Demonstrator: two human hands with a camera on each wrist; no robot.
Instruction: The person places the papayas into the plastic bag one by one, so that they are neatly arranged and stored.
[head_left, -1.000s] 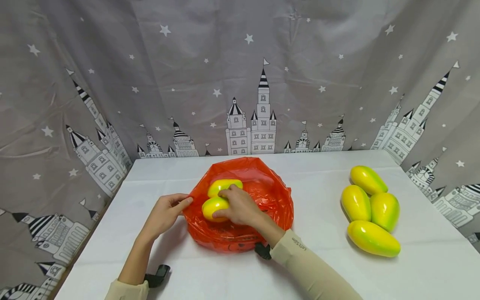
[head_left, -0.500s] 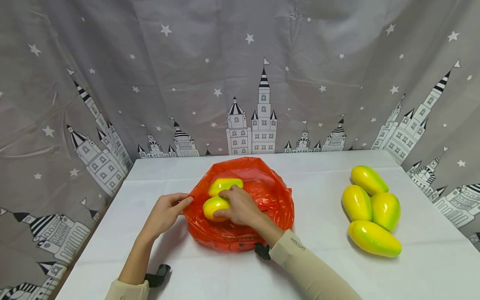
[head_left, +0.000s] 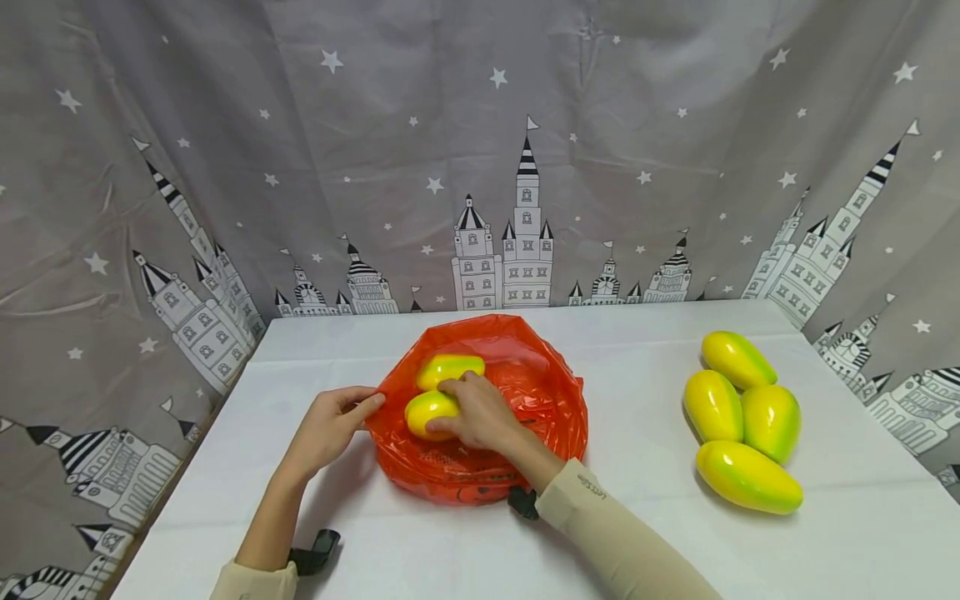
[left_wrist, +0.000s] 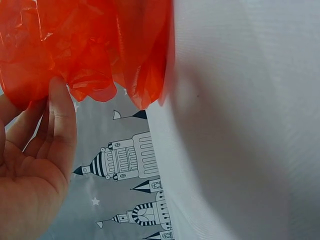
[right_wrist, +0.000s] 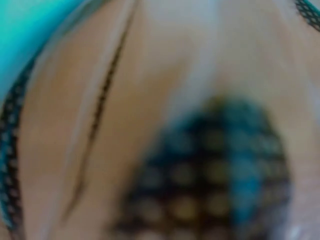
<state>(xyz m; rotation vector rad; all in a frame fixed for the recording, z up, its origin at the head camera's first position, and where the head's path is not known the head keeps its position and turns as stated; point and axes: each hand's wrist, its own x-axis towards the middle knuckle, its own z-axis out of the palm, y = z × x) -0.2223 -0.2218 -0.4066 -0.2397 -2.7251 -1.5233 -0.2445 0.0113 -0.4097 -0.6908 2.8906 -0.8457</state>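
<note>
A red plastic bag (head_left: pixel 551 417) stands with its mouth spread wide on the white table. My left hand (head_left: pixel 327 429) pinches the bag's left rim between thumb and fingers; in the left wrist view the fingers hold the thin red film (left_wrist: pixel 90 55). Inside the bag, my right hand (head_left: pixel 483 417) grips a yellow mango (head_left: pixel 427 414), its thumb on the near side and fingers over the far side. Another yellow-green mango (head_left: pixel 448 370) lies just behind it in the bag. The right wrist view is a blurred close-up that shows neither hand nor mango clearly.
Several yellow-green mangoes (head_left: pixel 742 417) lie close together at the right of the white table (head_left: pixel 637 533). A grey curtain (head_left: pixel 420 150) printed with castles and stars hangs behind it. Black wrist mounts (head_left: pixel 317 552) sit under both wrists.
Almost nothing has moved. Both hands keep their hold on the bag rim and the mango, with only tiny shifts of the mangoes and the right wrist.
</note>
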